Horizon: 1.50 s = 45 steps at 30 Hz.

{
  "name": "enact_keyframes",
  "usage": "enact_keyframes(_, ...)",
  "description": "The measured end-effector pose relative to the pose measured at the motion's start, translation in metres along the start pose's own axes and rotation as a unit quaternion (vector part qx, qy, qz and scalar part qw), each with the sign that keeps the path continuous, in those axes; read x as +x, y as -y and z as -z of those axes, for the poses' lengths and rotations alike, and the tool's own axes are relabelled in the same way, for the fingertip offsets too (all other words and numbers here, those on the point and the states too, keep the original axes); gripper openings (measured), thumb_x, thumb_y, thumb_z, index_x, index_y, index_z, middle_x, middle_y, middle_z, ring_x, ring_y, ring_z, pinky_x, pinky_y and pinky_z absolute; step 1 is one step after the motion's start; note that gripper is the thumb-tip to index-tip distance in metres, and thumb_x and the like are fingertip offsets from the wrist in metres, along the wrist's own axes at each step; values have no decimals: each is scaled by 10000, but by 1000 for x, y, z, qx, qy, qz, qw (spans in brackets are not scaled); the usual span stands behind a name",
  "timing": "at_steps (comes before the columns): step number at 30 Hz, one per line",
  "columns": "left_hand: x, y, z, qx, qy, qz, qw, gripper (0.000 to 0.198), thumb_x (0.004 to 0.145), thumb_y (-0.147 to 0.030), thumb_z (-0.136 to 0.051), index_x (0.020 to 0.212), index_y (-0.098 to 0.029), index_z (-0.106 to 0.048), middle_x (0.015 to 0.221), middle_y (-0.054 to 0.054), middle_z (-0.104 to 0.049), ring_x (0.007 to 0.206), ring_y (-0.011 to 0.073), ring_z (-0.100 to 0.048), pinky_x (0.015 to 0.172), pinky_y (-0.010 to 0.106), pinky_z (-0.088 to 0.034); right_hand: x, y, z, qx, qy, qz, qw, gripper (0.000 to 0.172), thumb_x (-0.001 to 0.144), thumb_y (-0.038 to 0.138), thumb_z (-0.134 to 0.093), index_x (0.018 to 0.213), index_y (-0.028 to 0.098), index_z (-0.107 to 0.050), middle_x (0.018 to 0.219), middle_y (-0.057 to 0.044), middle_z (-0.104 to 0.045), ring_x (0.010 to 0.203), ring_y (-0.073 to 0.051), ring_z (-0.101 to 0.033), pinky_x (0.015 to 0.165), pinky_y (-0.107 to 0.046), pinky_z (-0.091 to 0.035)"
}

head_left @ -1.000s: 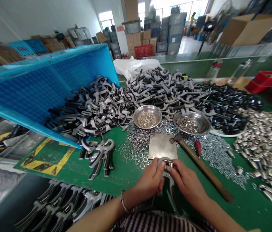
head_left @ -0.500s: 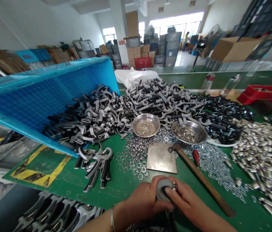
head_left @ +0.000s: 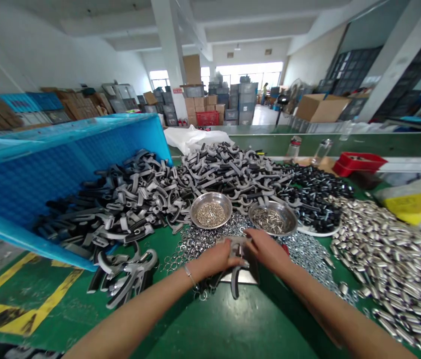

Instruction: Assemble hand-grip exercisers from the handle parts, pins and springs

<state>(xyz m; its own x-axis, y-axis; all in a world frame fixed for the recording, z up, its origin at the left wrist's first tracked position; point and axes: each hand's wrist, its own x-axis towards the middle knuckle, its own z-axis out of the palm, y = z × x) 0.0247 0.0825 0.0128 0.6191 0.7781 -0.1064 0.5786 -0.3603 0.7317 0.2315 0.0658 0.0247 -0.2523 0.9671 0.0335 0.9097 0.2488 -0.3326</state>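
Both hands are extended forward over the green desk (head_left: 210, 324) and meet on one grey-and-black handle piece (head_left: 238, 255). The left hand (head_left: 218, 259) grasps the piece's upper end from the left, fingers closed around it. The right hand (head_left: 267, 250) grasps the same end from the right, fingers curled over the top. The lower leg of the handle piece hangs down between the wrists, toward the person. Directly beneath the hands lies a flat metal plate (head_left: 250, 277), mostly covered by them; whether the piece touches the plate cannot be determined. Just beyond the left hand stands a steel bowl of small washers (head_left: 210, 210). Just beyond the right hand stands a second steel bowl of short pins (head_left: 273, 218). Loose metal rings (head_left: 190, 242) are spread on the desk around and to the left of the left hand. Near and to the left of the left forearm lies a small group of assembled grips (head_left: 130, 273). Further left and beyond, a heap of handle parts (head_left: 131, 197) spills from a tilted blue crate (head_left: 61, 164). To the right of the right forearm is a large pile of silver cylinders (head_left: 393, 259); beyond the right hand lies a pile of black knobs (head_left: 317, 192).
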Motion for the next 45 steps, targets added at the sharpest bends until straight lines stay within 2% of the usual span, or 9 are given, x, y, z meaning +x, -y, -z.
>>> enact_keyframes(5,46,-10,9,358,29,17,933,484,858,-563,-621,878,-90,-719,826,230,-727,791,386,-716,698,437,-539,43,-80,24,-84,-34,-75,993,252,953,232,-515,951,138,-749,1048,-183,-656,1112,-321,-527,948,-407,-419)
enact_keyframes(12,159,-54,6,351,6,-119,929,263,946,-149,-470,1031,-118,-717,1036,194,-721,1058,277,-666,953,418,-486,62,-122,6,-124,1,-142,982,145,876,264,-648,922,171,-750,1042,-152,-686,1059,-289,-584,837,-346,-465)
enact_keyframes(18,203,-38,-25,333,23,-128,934,197,875,-87,-537,914,-70,-729,962,199,-732,1012,299,-668,1018,487,-427,65,-135,-5,-104,-2,-136,985,186,930,253,-566,1001,166,-714,1017,-129,-698,978,-236,-634,815,-296,-447)
enact_keyframes(27,176,-32,-12,227,-69,-130,963,229,953,-154,-462,1086,-82,-633,1043,147,-706,969,239,-658,849,343,-501,70,-136,-4,-46,-29,-110,992,194,892,139,-537,990,137,-704,966,-133,-731,927,-253,-658,818,-313,-443)
enact_keyframes(31,115,-17,12,148,-104,-143,973,193,966,-213,-500,1030,-141,-667,1052,70,-704,1012,179,-632,909,284,-472,62,-124,10,-12,-60,-104,993,223,904,167,-512,969,132,-722,955,-154,-724,960,-286,-644,862,-372,-445)
enact_keyframes(34,54,7,21,-16,-127,-85,988,150,915,-228,-591,1008,-162,-688,977,41,-718,914,169,-651,851,285,-490,44,-96,15,30,-84,-68,994,264,927,185,-474,1044,147,-707,1084,-147,-705,1061,-272,-622,933,-373,-441)
enact_keyframes(38,4,34,7,-139,-136,18,981,114,863,-262,-658,914,-165,-687,845,16,-706,780,167,-647,736,273,-488,20,-45,-4,178,1,-27,984,195,942,321,-490,990,223,-651,880,-19,-731,669,-167,-673,664,-280,-516)
enact_keyframes(41,1,42,-14,-96,-170,16,981,112,863,-264,-659,804,-171,-677,845,18,-662,818,172,-615,767,282,-464,18,-23,-25,236,47,-37,970,210,942,351,-460,848,214,-588,693,17,-681,463,-135,-593,509,-257,-463)
enact_keyframes(45,10,43,-30,-10,-206,15,978,134,866,-247,-656,755,-173,-641,877,30,-604,852,180,-575,798,297,-447,31,-20,-40,219,49,-44,973,236,948,350,-423,811,215,-560,710,11,-690,461,-127,-597,523,-253,-461)
